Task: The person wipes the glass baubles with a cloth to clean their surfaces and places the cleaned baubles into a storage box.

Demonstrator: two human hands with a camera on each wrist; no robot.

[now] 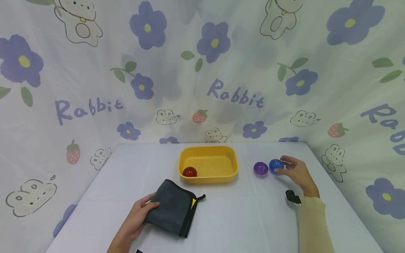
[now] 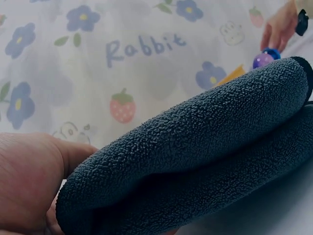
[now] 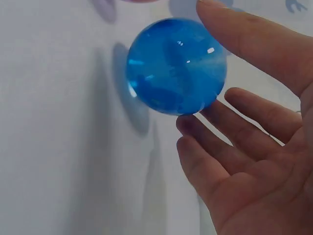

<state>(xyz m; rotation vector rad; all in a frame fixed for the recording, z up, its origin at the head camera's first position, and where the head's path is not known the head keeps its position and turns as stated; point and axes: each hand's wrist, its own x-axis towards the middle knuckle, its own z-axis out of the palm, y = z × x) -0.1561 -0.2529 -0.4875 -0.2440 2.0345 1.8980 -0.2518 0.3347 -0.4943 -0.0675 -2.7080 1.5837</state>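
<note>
My left hand (image 1: 138, 215) grips a folded dark grey towel (image 1: 171, 207) with black edging and a hanging loop, thumb on top. In the left wrist view the terry pile of the towel (image 2: 195, 132) fills the lower half. Toward the right of the table, my right hand (image 1: 296, 172) is at a clear blue ball (image 1: 275, 166). The right wrist view shows the thumb and spread, nearly straight fingers around one side of the blue ball (image 3: 176, 66), fingertips right at its edge. A purple ball (image 1: 261, 169) sits just left of the blue one.
A yellow tray (image 1: 212, 180) stands at the back middle of the white table (image 1: 243, 218), with a red ball (image 1: 190, 172) in its front left corner. Behind and beside the table hangs a printed curtain (image 1: 177, 84). A black strap piece (image 1: 293, 197) lies by the right sleeve.
</note>
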